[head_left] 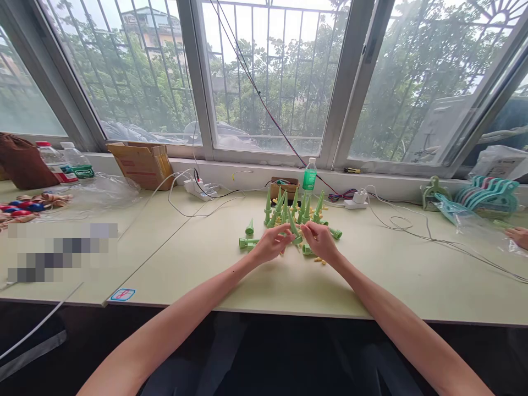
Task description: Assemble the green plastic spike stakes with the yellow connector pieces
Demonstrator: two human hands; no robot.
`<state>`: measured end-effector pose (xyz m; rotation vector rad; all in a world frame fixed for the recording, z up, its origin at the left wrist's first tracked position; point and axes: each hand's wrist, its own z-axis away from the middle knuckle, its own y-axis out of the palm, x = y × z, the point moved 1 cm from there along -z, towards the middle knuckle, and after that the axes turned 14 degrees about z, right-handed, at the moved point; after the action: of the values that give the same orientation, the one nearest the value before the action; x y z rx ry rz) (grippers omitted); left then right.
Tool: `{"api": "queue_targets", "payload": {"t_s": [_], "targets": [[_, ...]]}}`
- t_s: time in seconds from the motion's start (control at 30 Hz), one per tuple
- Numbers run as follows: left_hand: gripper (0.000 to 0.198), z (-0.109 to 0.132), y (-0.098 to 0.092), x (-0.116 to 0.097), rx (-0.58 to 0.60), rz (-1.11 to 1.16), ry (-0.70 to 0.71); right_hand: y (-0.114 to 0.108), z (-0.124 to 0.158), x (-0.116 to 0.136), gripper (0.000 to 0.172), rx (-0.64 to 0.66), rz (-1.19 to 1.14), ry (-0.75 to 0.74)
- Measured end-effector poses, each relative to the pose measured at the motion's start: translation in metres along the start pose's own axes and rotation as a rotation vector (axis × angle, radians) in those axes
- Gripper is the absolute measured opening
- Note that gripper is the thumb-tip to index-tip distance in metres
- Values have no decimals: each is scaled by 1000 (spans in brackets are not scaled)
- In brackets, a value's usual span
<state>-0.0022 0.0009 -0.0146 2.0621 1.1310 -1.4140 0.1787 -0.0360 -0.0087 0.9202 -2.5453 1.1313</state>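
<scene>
My left hand (272, 243) has its fingers closed around the lower part of a green plastic cone-shaped spike (293, 226), which tilts with its tip up. Just to the right, my right hand (320, 240) is pinched close to that spike. Whatever lies between its fingertips is too small to make out. Behind both hands stands a cluster of similar green spikes (319, 206), points up. More green pieces lie on their sides, among them one by my left wrist (246, 242) and one beyond my right hand (336, 233). Small yellow parts (319, 260) are scattered between them.
The pale table (198, 275) runs below the window. At the back are a small open box (284, 187), a green-labelled bottle (309, 177), power strips (355, 200) and loose cables. A cardboard box (142, 165) stands left; hangers (487, 195) and another person's hand (517, 237) are right.
</scene>
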Motion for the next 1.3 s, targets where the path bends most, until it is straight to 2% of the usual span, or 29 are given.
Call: {"api": "queue_targets", "payload": {"t_s": [0.27, 0.43, 0.53, 0.67, 0.8, 0.9, 1.3], "targets": [[31, -1, -4, -2, 15, -287, 288, 3, 0, -2, 48, 36, 12, -16], [28, -2, -4, 1, -23, -356, 359, 4, -1, -2, 48, 15, 27, 0], [30, -3, -3, 1, -104, -314, 320, 3, -2, -2, 47, -18, 32, 14], [36, -4, -1, -2, -174, -176, 182, -1, -2, -4, 44, -63, 13, 54], [54, -3, 0, -4, -101, -87, 12, -4, -2, -2, 41, -42, -13, 54], [58, -2, 2, -3, -48, -21, -62, -4, -2, 0, 38, -2, -18, 37], [52, -2, 0, -2, 13, 75, -127, 0, 0, -3, 36, 48, -77, 20]]}}
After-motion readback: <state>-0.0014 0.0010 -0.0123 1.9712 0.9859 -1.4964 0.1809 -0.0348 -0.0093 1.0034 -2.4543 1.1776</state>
